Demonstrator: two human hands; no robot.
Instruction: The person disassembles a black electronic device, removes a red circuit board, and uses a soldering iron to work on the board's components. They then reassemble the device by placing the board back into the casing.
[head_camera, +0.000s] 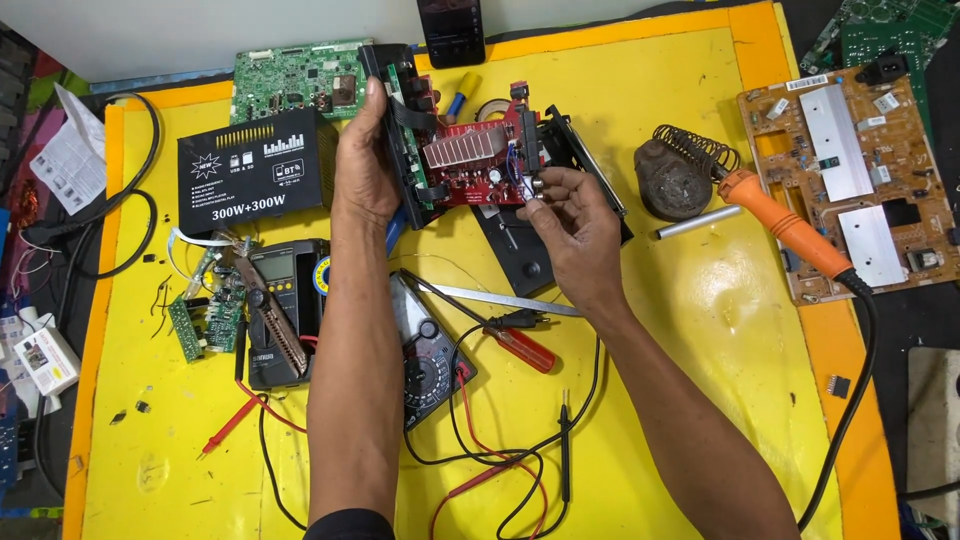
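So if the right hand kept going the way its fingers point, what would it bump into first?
The right hand points up and left, fingertips already at the red board. Going on, it would press into that board first, then probably the left hand beyond; depth is hard to judge.

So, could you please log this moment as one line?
left hand: grips black panel | right hand: pinches red circuit board | surface: yellow table

A glossy yellow tabletop (690, 330) with an orange border; at its centre a red circuit board (470, 170) with a silver ribbed heatsink. At three o'clock, an orange-handled soldering iron (790, 225); at nine — a black metal cover (255, 170), white-lettered.
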